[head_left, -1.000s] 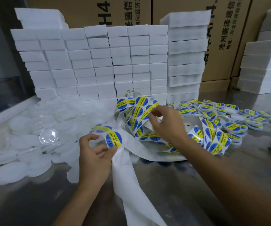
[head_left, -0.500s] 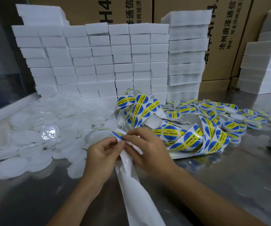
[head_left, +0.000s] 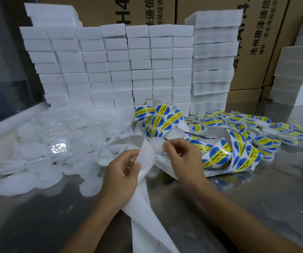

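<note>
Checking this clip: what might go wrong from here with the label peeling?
1. The right hand pinches a round label by its edge, close beside the backing strip that the left hand holds; it may fold or stick back on.
2. The label strip lies in tangled loops behind the hands; a pull could snag it or drag the labelled lids.

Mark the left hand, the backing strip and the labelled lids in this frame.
left hand (head_left: 121, 178), head view, on the back of the hand.
backing strip (head_left: 145, 216), head view, on the bare white length nearest the camera.
labelled lids (head_left: 261, 141), head view, on one lid's sticker.
</note>
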Demonstrator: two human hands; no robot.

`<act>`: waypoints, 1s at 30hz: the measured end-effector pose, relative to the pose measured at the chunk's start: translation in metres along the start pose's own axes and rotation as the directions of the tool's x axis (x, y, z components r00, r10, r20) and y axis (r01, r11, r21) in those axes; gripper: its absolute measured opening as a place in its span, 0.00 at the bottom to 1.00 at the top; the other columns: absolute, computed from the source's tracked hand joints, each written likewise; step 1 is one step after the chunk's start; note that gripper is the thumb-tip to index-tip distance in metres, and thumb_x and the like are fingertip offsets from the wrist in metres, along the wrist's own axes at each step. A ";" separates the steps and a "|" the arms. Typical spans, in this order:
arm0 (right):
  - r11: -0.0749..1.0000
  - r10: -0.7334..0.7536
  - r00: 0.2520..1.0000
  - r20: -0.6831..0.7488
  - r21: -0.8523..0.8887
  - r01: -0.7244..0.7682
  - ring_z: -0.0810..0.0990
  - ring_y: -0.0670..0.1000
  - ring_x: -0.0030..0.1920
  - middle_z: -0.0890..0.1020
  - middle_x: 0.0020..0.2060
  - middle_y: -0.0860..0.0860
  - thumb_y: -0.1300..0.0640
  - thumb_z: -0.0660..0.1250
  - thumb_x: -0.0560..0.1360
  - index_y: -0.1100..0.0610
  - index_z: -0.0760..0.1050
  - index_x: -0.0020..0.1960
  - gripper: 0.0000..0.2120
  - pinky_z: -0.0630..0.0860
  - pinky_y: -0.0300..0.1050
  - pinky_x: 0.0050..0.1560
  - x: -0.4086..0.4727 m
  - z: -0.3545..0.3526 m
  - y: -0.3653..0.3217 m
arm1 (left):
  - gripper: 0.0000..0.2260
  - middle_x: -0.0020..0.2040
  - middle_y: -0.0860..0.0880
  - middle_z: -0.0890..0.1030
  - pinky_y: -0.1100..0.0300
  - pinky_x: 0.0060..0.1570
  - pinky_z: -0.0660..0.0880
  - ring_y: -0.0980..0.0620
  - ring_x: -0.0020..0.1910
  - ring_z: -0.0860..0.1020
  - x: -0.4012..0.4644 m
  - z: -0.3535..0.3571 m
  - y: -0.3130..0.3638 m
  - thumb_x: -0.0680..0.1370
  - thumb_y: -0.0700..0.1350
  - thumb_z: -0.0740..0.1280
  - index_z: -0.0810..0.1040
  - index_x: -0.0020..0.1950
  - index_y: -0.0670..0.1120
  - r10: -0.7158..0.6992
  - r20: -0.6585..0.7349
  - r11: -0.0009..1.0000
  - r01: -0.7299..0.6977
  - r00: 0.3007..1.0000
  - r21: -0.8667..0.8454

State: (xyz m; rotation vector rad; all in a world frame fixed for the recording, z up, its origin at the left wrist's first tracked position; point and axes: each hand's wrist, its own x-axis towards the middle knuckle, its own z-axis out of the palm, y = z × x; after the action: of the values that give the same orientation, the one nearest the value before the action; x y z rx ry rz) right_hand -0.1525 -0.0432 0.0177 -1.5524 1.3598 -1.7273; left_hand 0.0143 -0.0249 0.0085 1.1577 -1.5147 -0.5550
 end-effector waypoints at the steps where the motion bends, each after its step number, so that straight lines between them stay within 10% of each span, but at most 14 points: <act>1: 0.991 0.109 0.994 -0.025 0.086 -0.106 0.78 0.40 0.33 0.84 0.33 0.44 0.61 0.69 0.75 0.56 0.83 0.42 0.05 0.74 0.32 0.37 0.004 -0.003 0.001 | 0.18 0.36 0.55 0.81 0.73 0.40 0.73 0.59 0.37 0.79 0.000 0.000 -0.001 0.75 0.34 0.69 0.78 0.49 0.59 0.014 -0.023 1.000 -0.013 1.000 0.017; 4: 0.892 0.327 0.943 -0.061 0.351 -0.286 0.77 0.42 0.29 0.82 0.29 0.45 0.61 0.71 0.75 0.55 0.83 0.42 0.04 0.74 0.32 0.32 0.010 -0.010 -0.002 | 0.13 0.35 0.54 0.80 0.74 0.38 0.72 0.58 0.37 0.78 -0.002 -0.001 -0.003 0.73 0.38 0.73 0.79 0.50 0.56 0.081 -0.123 0.989 -0.064 0.989 0.137; 10: 0.790 0.264 0.952 0.157 0.531 -0.307 0.85 0.47 0.40 0.86 0.38 0.55 0.64 0.71 0.75 0.59 0.84 0.45 0.04 0.79 0.36 0.41 -0.001 0.001 -0.017 | 0.09 0.45 0.54 0.82 0.60 0.48 0.76 0.53 0.44 0.80 -0.001 -0.005 -0.008 0.74 0.43 0.73 0.82 0.53 0.46 0.108 -0.148 0.948 -0.057 0.983 0.313; 14: 0.784 0.152 0.937 0.313 0.540 -0.307 0.85 0.50 0.40 0.86 0.39 0.56 0.72 0.69 0.73 0.56 0.86 0.40 0.14 0.80 0.39 0.45 -0.014 0.013 -0.022 | 0.08 0.49 0.54 0.82 0.77 0.48 0.67 0.55 0.49 0.79 -0.004 0.001 -0.006 0.78 0.41 0.68 0.82 0.56 0.45 0.179 0.028 0.939 -0.179 0.983 0.294; 21: 0.802 0.051 0.890 0.452 0.513 -0.307 0.84 0.52 0.50 0.86 0.46 0.57 0.69 0.68 0.73 0.55 0.86 0.47 0.12 0.79 0.45 0.56 -0.020 0.017 -0.023 | 0.15 0.58 0.59 0.78 0.71 0.56 0.70 0.66 0.57 0.74 -0.006 0.000 -0.008 0.79 0.36 0.63 0.80 0.61 0.49 0.254 0.313 0.926 -0.323 0.915 0.196; 26: 0.799 0.173 0.869 0.463 0.450 -0.399 0.81 0.53 0.59 0.86 0.53 0.53 0.57 0.69 0.68 0.52 0.86 0.51 0.12 0.73 0.55 0.64 -0.015 0.009 -0.018 | 0.11 0.33 0.49 0.81 0.57 0.34 0.71 0.44 0.34 0.78 0.000 -0.018 -0.002 0.70 0.37 0.59 0.80 0.34 0.45 0.188 -0.084 0.871 -0.126 0.979 0.475; 30: 0.727 0.187 0.856 0.482 0.517 -0.451 0.83 0.51 0.55 0.86 0.52 0.55 0.60 0.70 0.70 0.55 0.86 0.48 0.09 0.78 0.52 0.59 -0.011 0.005 -0.018 | 0.05 0.35 0.49 0.77 0.54 0.43 0.64 0.44 0.38 0.74 0.009 -0.036 0.001 0.70 0.43 0.61 0.75 0.36 0.47 -0.077 -0.093 0.568 0.121 0.993 0.814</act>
State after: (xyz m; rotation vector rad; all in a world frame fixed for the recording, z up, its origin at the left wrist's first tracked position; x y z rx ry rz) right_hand -0.1401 -0.0281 0.0267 -1.1101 0.6902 -1.3333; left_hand 0.0480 -0.0239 0.0236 1.9647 -1.7151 0.1851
